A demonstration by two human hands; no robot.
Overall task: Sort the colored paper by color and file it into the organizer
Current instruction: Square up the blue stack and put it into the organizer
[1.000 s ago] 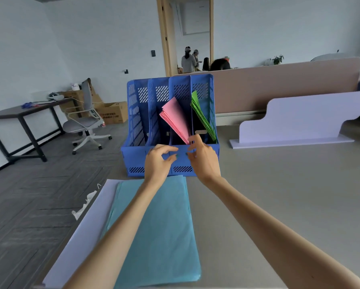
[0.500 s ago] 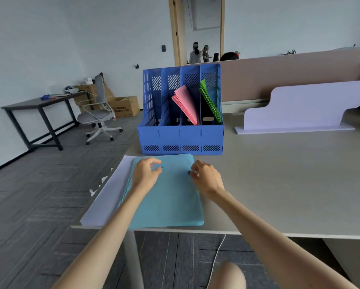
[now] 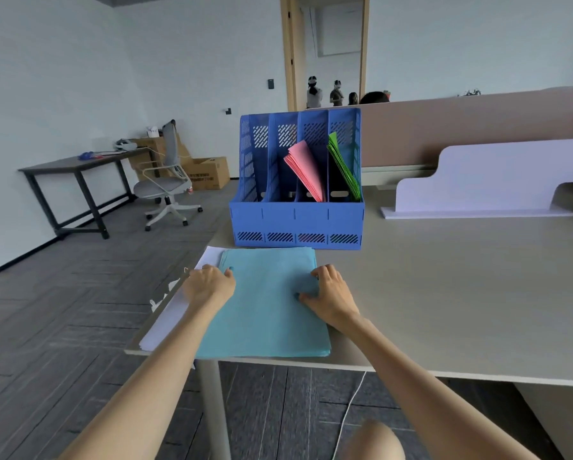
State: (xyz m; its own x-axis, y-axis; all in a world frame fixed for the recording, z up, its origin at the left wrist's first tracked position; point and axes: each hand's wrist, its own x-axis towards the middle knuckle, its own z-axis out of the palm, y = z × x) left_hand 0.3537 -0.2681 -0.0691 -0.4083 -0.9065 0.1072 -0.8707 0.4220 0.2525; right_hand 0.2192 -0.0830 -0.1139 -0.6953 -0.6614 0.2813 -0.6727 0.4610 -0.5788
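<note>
The blue paper (image 3: 265, 313) is held at both sides, flat on the desk (image 3: 444, 293). Its right edge is gripped by the right hand (image 3: 333, 293): the thumb is pressed on the top sheet and the fingers are curled at the edge. The left hand (image 3: 208, 288) is set at the stack's left edge, thumb tip on the top sheet and fingers curled downward. Whether those fingers are hooked under the stack cannot be told, as they are hidden by the back of the hand.

White paper (image 3: 159, 330) is seen under and to the left of the left hand, partly covered by the blue stack. Just beyond both hands the organizer (image 3: 295, 220) is stood upright, close to the stack's far edge. Pink paper (image 3: 306, 171) is leaned in its third slot from the left, ahead of the right hand. Green paper (image 3: 343, 167) is leaned in the rightmost slot.
</note>
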